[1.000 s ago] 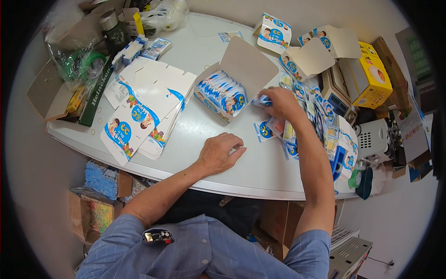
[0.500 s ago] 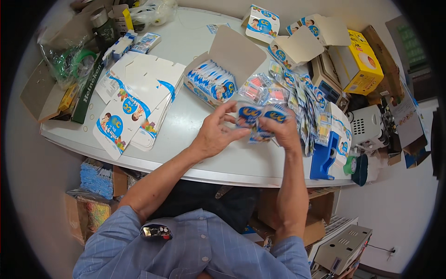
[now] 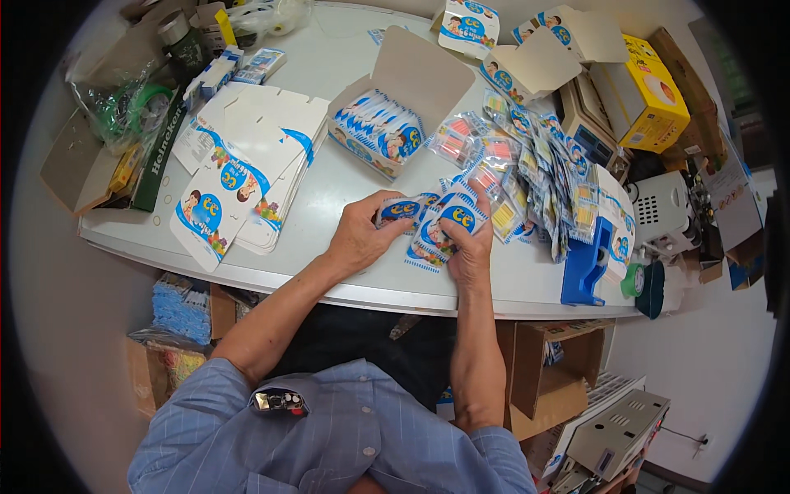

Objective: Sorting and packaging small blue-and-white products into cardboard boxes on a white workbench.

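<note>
Small blue-and-white printed sachets are in both of my hands, close to the table's front edge. My left hand (image 3: 362,235) is closed on one or more sachets (image 3: 397,212), thumb on top. Just beside it, my right hand (image 3: 471,253) grips a fanned bunch of sachets (image 3: 443,221) with the thumb pressed on the front one. Beyond my hands stands an open carton (image 3: 362,151), lid raised, with a row of similar sachets standing inside. To the right lies a loose heap of sachets (image 3: 539,169), some turned to show coloured contents through clear film.
Flat printed carton blanks (image 3: 247,177) are stacked at the left. Along the right stand a blue tape dispenser (image 3: 586,267), a yellow box (image 3: 650,95) and more open cartons (image 3: 527,74). A green box (image 3: 156,160) and a dark flask (image 3: 183,45) sit far left.
My hands have come slightly nearer to me, and the right has moved left. The sachets, blurred and bunched before, are now fanned out, with some in my left hand.
</note>
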### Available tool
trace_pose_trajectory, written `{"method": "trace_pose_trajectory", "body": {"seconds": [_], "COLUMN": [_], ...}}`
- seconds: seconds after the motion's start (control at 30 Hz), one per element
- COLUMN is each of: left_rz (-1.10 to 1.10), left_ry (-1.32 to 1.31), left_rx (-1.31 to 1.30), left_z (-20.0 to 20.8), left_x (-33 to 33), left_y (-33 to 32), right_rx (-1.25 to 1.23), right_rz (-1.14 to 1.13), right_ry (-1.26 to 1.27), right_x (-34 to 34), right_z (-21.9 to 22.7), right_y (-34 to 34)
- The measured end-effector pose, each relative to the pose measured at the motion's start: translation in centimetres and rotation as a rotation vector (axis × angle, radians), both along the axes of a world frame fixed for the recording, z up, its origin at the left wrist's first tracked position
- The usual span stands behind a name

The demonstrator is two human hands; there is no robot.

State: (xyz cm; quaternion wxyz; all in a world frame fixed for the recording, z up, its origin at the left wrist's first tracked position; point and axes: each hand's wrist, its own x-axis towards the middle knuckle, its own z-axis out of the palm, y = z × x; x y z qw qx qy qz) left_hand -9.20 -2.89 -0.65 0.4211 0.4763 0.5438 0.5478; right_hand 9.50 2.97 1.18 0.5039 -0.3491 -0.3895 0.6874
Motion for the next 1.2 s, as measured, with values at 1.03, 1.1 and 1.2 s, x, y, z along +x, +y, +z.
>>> {"method": "trace_pose_trajectory", "body": {"seconds": [1.03,1.1,1.2], "left_rz": [-0.222,-0.215,-0.193], "left_ry": [0.430,0.584,0.223], "left_rx": [0.016,0.015,0.007], "left_z": [-0.5,0.2,-0.4], "left_x": [0.8,1.3,2.1], "left_y": [-2.3,-2.7,-3.5], "right_rx": [0.154,0.296,0.431], "right_rz": [-0.029,-0.013,0.072], "right_ry": [0.065,0.032,-0.114], "right_x": [0.4,-0.1,-0.1], "right_z": [-2.0,-1.9,-0.8], "right_y": [-5.1,-5.6,-6.6]}}
